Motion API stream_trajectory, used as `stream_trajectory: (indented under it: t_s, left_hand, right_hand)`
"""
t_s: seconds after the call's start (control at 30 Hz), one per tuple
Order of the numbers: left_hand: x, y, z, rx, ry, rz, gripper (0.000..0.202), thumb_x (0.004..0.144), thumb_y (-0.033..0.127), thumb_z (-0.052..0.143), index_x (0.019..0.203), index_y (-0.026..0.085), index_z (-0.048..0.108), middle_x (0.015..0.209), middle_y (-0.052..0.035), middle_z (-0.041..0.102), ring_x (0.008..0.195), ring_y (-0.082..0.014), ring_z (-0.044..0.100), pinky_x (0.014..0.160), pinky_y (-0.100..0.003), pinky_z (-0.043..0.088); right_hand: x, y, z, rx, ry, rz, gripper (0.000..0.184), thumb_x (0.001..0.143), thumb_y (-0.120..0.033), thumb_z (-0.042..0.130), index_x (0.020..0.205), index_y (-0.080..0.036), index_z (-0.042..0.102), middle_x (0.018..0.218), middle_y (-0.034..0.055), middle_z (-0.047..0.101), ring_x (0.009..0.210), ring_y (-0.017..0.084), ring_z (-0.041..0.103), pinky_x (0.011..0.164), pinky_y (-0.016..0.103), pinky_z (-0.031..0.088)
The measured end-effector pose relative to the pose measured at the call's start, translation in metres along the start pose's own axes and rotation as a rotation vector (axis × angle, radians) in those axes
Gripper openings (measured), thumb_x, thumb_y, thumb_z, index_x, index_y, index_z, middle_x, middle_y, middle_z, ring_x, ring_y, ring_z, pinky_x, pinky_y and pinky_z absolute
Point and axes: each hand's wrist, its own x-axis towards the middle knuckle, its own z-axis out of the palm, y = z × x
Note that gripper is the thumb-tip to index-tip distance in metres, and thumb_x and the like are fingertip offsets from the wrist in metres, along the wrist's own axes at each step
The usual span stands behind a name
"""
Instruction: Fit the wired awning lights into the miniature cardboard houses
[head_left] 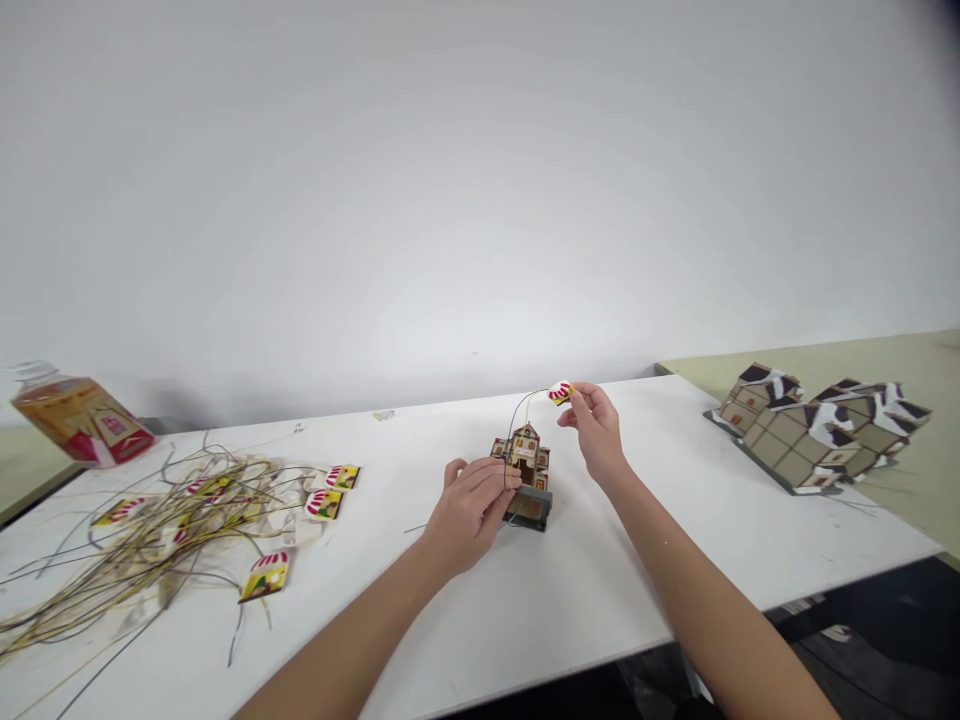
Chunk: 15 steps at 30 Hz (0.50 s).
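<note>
In the middle of the white table stands a small model house (529, 458) with a grey base and an opening in its front. My left hand (478, 502) is closed at the left of the house, its fingertips at the front opening. Between thumb and fingers of my right hand (596, 428) is a little shop-front piece (560, 392) with a red-and-white striped awning, held above and right of the house. Thin wires (513, 420) arch from this piece down to my left fingertips. What those fingertips grip is partly hidden.
At the left lies a tangle of wires (150, 545) with several striped-awning pieces (264, 576). A tilted bottle (82, 418) of amber liquid stands behind it. Several model houses (810, 440) sit at the right edge. The table's front edge runs below my forearms.
</note>
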Motion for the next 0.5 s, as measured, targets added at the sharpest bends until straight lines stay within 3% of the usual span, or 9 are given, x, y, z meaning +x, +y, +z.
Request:
stream_trajectory:
  t_s: [0.17,0.27,0.5]
  left_hand:
    - [0.001,0.004,-0.002,0.007,-0.053,-0.065,0.022,0.095,0.018,0.038,0.099,0.023,0.059,0.099,-0.0017,0.070,0.103,-0.0156,0.059,0.089,-0.035,0.027]
    - [0.000,0.006,-0.002,0.044,-0.070,-0.077,0.015,0.091,0.020,0.046,0.101,0.023,0.056,0.100,-0.0019,0.068,0.104,-0.0180,0.058,0.090,-0.037,0.024]
    - [0.000,0.008,0.011,0.230,0.009,-0.052,0.023,0.084,0.017,0.053,0.106,0.023,0.054,0.096,-0.0030,0.070,0.105,-0.0236,0.057,0.093,-0.045,0.017]
  right_hand:
    - [-0.001,0.000,0.000,0.010,-0.015,0.016,0.036,0.077,-0.052,0.062,0.095,-0.021,0.057,0.088,-0.0006,0.061,0.055,0.007,0.055,0.059,0.026,0.047]
    - [-0.001,-0.001,0.001,0.008,-0.022,0.021,0.036,0.077,-0.052,0.063,0.094,-0.021,0.057,0.087,-0.0008,0.062,0.055,0.007,0.054,0.059,0.026,0.047]
    - [-0.001,0.001,0.002,-0.006,-0.031,0.028,0.037,0.077,-0.053,0.063,0.094,-0.020,0.057,0.087,-0.0004,0.062,0.054,0.007,0.054,0.057,0.026,0.047]
